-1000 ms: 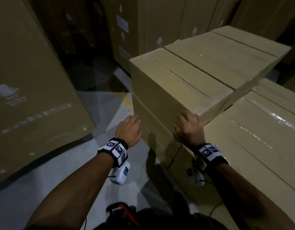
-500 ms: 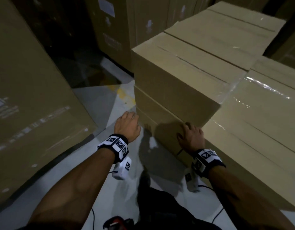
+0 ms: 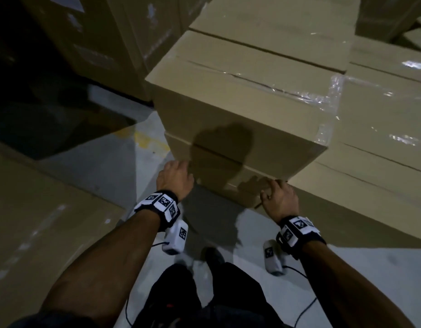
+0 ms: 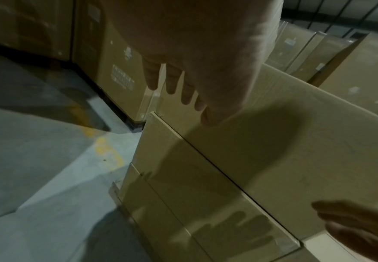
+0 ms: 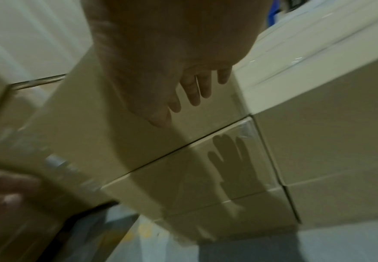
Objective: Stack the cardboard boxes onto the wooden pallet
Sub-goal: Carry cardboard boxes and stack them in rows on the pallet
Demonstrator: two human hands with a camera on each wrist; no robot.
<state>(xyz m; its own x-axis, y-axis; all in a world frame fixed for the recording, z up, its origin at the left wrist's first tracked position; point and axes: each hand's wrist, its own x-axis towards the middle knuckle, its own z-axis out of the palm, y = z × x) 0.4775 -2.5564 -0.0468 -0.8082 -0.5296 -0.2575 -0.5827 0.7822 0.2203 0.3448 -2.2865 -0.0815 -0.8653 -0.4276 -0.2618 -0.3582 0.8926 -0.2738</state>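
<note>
The plain tan cardboard box (image 3: 240, 110) sits on top of a second tan box (image 3: 219, 176) in a stack standing on the grey concrete floor (image 3: 91, 176); its taped seam and long axis run away to the right. No print on it is legible. The left hand (image 3: 174, 178) reaches to the stack's near-left corner with straight fingers (image 4: 172, 83). The right hand (image 3: 279, 198) rests against the lower box front, fingers extended, holding nothing. Stretch-wrapped cartons (image 3: 382, 119) adjoin on the right.

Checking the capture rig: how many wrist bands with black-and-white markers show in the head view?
2: one wrist band behind the left hand, one behind the right hand.
</note>
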